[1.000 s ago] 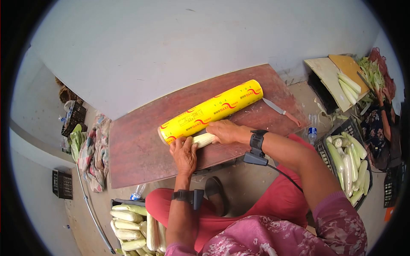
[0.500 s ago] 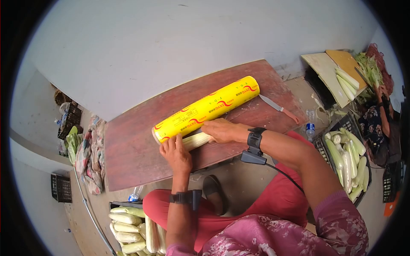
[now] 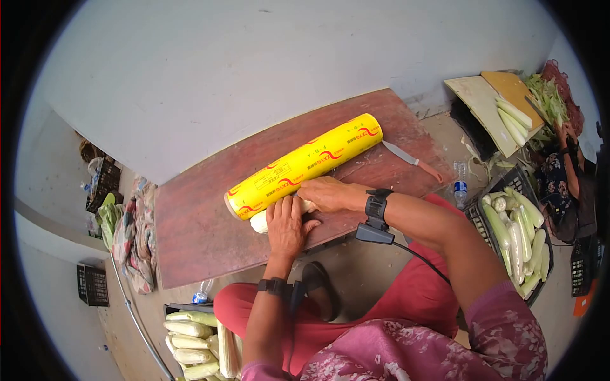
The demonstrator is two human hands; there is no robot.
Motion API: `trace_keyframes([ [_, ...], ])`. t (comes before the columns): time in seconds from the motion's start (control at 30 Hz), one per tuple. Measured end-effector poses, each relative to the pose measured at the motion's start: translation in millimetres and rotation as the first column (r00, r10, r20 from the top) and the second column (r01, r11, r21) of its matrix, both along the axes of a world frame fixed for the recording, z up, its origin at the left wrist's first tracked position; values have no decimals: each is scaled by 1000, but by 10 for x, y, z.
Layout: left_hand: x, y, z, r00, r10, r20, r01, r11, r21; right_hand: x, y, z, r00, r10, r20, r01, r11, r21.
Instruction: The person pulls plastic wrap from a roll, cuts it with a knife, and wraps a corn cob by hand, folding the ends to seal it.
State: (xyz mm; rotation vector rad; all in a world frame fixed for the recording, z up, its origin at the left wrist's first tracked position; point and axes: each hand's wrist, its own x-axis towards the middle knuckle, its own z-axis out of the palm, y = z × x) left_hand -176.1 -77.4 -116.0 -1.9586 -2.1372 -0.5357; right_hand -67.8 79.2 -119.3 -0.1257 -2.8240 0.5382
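Observation:
A pale corn cob [image 3: 259, 221] lies on the brown wooden board [image 3: 197, 235], just in front of a long yellow roll of cling film [image 3: 304, 165]. My left hand [image 3: 287, 225] lies flat over the cob and covers most of it; only its left end shows. My right hand [image 3: 327, 193] is pressed on the cob's right part, beside the roll. Both wrists carry black bands, the right one with a cable.
A knife [image 3: 412, 160] lies on the board's right end. A black crate of cobs [image 3: 518, 238] and a water bottle [image 3: 460, 188] stand to the right. More cobs [image 3: 190, 340] lie at bottom left. Another person [image 3: 569, 184] sits far right. Cloth [image 3: 136, 235] lies left.
My left hand has moved right, from the cob's left end onto its top, so most of the cob is now covered. The view has shifted slightly.

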Motion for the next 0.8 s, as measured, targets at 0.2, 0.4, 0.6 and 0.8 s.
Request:
trace_keyframes([
  [0.2,-6,70,-35,999,50,-9,-49,998,34,116,62,7,999,-39,3,39,998,-53],
  [0.4,-5,89,-96,998,59,9,-60,990,132,742,681,240,949,-315,29,315,949,-1],
  [0.6,3,95,-81,998,69,-3,-67,982,176,1751,1047,219,611,-790,57,777,611,151],
  [0.8,9,98,-79,998,64,13,-65,980,190,2075,1150,135,436,-824,362,815,532,229],
])
